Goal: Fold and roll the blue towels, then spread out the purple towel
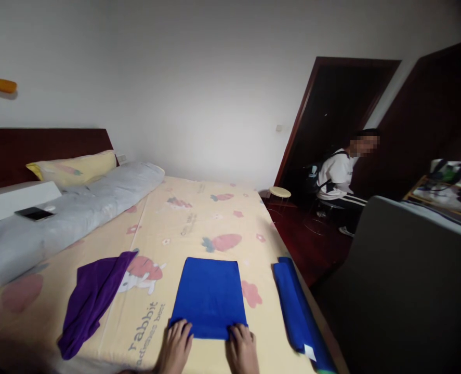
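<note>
A flat blue cloth (210, 291), squared off like a folded towel, lies on the patterned bed sheet (199, 210). At its near left corner, my left hand (179, 340) has its fingers curled over the edge. My right hand (241, 340) grips the near right corner in the same way, thumbs mostly hidden. To the left lies a crumpled purple cloth (92, 298), apart from both hands. Along the bed's right edge rest long folded blue cloths (298, 309) with a small white tag.
A grey quilt (109, 195) carries a phone (35, 213) beside a white box (17, 200); behind is a yellow pillow (76, 169). A stool (279, 192) and a seated person (335, 174) are beyond the bed. A dark panel (402, 280) stands at right.
</note>
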Demonstrator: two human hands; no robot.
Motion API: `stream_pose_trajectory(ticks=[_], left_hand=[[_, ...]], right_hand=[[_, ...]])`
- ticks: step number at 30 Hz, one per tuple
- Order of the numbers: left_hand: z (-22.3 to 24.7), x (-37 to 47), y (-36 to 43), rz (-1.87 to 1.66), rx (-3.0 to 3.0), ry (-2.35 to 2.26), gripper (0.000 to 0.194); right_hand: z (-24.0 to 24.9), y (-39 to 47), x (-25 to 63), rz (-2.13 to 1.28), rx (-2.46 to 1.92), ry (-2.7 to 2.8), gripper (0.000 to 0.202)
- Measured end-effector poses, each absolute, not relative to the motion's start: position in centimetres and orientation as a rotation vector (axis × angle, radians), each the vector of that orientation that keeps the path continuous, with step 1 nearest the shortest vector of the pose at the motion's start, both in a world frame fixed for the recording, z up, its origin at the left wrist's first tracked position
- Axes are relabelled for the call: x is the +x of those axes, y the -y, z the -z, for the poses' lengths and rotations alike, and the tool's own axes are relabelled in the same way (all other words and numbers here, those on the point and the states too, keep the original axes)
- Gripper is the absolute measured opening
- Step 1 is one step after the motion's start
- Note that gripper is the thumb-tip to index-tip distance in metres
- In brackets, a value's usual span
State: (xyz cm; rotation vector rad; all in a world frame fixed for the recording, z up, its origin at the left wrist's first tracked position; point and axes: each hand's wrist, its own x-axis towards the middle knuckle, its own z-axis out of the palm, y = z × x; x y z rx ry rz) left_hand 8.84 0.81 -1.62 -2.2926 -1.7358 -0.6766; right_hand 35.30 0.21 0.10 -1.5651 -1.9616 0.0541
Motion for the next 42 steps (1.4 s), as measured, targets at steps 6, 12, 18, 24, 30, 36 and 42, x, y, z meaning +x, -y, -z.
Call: stream_pose_trajectory(ticks=[6,12,18,24,30,36,42], left_hand=[[0.6,2.8,-0.8,0.554,-2.353,1.673,0.046],[-0.8,3.5,-2.1,0.467,-2.453,1.739,0.062],[-1.7,2.2,-2.7,0.515,-2.555,1.694,0.056],[-3.9,1.2,-1.9,0.675,-2.623,1.671,0.047],[-2.4,0.4,-1.6,1.159,-2.685,2.018,0.032],[-2.3,1.2,-3.9,1.207,-2.503,2.277,0.025],[-2.6,4.2,-4.3,1.027,-2.257,2.334,0.026]], right_hand=[[-0.3,0.6,41.9,-0.101,-1.669,2.062,0.037],[-0.1,-0.5,40.6,0.126,-1.663,2.158,0.033],[-0.9,-1.2,40.6,0.182,-1.599,2.192,0.032],[-3.4,-0.7,41.8,-0.058,-1.618,2.226,0.032],[-4.8,1.6,42.1,-0.449,-1.646,2.004,0.022],[-5.0,-0.2,40.9,-0.488,-1.723,1.768,0.033],[-2.2,-2.1,40.0,-0.225,-1.859,1.767,0.028]])
